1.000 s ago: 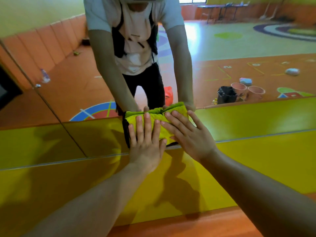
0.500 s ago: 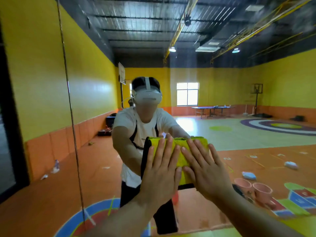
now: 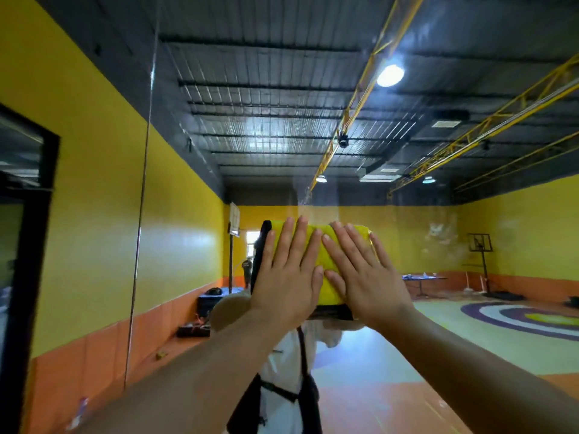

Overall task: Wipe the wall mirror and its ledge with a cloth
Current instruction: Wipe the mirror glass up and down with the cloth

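View: head camera, facing the wall mirror [image 3: 313,126] straight on and tilted somewhat upward.
Cloth [image 3: 362,233]: yellow, folded, with a dark edge on its 9 o'clock side. It lay flat against the mirror glass, close to the middle of the frame.
Left hand [image 3: 286,277]: fingers straight and slightly spread, palm pressed flat on the 9 o'clock half of the cloth, fingertips pointing to 12 o'clock.
Right hand [image 3: 363,277]: fingers straight and spread, pressed flat on the 3 o'clock half of the cloth, fingertips slanted toward 11 o'clock. It sat just beside the left hand; neither hand pinched or curled round the cloth.
Glass condition: a pale hazy streak [image 3: 316,198] rose from the cloth toward 12 o'clock. Smudges [image 3: 438,233] were noted at 3 o'clock of the cloth.
Mirror seam [image 3: 142,220]: a thin vertical joint at 9 o'clock of the cloth, well apart from it.
Reflection: a white shirt [image 3: 279,364] with dark straps at 6 o'clock of the cloth, in a hall with yellow walls. A lit ceiling lamp [image 3: 390,75] showed at 1 o'clock.
Door frame [image 3: 28,245]: black, at the far 9 o'clock edge.
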Action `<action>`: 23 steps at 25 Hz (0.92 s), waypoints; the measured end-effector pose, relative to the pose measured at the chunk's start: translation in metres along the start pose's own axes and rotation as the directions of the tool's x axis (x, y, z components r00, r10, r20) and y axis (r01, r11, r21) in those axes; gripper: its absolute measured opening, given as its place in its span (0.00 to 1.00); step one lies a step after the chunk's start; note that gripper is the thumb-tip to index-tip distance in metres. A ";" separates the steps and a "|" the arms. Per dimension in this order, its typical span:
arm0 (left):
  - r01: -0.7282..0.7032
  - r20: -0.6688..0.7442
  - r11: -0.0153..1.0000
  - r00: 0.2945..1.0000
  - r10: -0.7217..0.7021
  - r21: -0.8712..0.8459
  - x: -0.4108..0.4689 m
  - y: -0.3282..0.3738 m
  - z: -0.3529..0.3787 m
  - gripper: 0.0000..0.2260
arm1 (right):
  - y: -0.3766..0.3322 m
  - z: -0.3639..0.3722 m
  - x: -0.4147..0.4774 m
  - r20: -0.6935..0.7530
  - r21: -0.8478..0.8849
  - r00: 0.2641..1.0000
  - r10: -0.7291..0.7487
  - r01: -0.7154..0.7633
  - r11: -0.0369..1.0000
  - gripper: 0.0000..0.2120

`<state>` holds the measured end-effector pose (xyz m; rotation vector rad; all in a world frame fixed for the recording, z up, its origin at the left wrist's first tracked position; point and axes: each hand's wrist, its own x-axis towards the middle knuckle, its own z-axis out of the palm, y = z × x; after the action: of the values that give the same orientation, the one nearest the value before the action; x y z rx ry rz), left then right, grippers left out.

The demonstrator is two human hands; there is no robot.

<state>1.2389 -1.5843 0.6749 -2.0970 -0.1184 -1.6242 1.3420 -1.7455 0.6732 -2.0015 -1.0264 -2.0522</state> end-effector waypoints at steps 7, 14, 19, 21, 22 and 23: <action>-0.003 -0.074 0.999 0.997 0.005 0.034 0.126 -0.027 -0.009 0.29 | 0.071 0.005 0.117 -0.125 -0.016 0.990 -0.072 0.070 0.997 0.28; 0.034 -0.117 0.997 0.992 -0.041 -0.064 0.197 -0.041 -0.022 0.27 | 0.106 -0.012 0.185 -0.053 0.046 0.997 -0.059 0.061 0.997 0.31; 0.089 -0.118 0.986 0.987 -0.106 -0.141 0.180 -0.042 -0.028 0.27 | 0.051 -0.013 0.186 -0.068 0.281 0.967 0.244 -0.216 0.935 0.31; 0.134 -0.136 0.982 0.979 -0.152 -0.134 0.178 -0.032 -0.023 0.27 | 0.058 -0.006 0.180 -0.133 0.241 0.966 0.222 -0.186 0.953 0.28; 0.156 -0.150 0.981 0.974 -0.173 -0.117 0.178 -0.026 -0.021 0.27 | 0.066 -0.003 0.178 -0.141 0.221 0.971 0.194 -0.160 0.962 0.27; 0.169 -0.161 0.981 0.970 -0.183 -0.098 0.180 -0.019 -0.018 0.27 | 0.075 -0.002 0.175 -0.146 0.203 0.974 0.171 -0.139 0.969 0.27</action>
<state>1.2683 -1.6144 0.8515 -2.0479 -0.1880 -1.9359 1.3551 -1.7379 0.8626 -1.7310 -0.9612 -1.9189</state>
